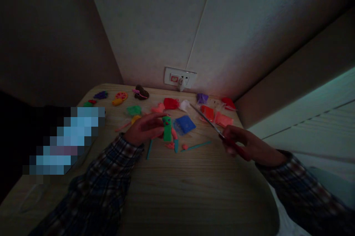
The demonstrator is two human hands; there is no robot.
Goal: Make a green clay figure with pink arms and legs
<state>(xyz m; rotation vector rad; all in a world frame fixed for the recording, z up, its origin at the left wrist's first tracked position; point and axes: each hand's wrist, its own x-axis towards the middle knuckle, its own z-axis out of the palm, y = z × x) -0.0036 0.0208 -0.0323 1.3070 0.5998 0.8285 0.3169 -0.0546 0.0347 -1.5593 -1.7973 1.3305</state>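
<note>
My left hand (pixel 146 129) is closed around the side of a green modelling-clay figure (pixel 167 134) with a small face near its top. The figure stands upright, with pink clay (pixel 174 132) at its right side and a teal flat piece (pixel 176 146) below that. In my right hand (pixel 244 143) is a pair of scissors (pixel 212 125) with red handles. Its long metal blades look closed and point up and left, over the clay packets, apart from the figure. A small pink clay ball (pixel 185 147) lies beside a thin teal stick (pixel 198 146) between my hands.
Bagged clay lies along the table's back: a blue packet (pixel 185 124), a purple packet (pixel 202 98), a red packet (pixel 171 103) and others. Finished-looking clay shapes, including a brown one (pixel 141 92), sit back left. A blurred-out screen (pixel 66 140) is at left. A wall socket (pixel 180 78) holds a plug.
</note>
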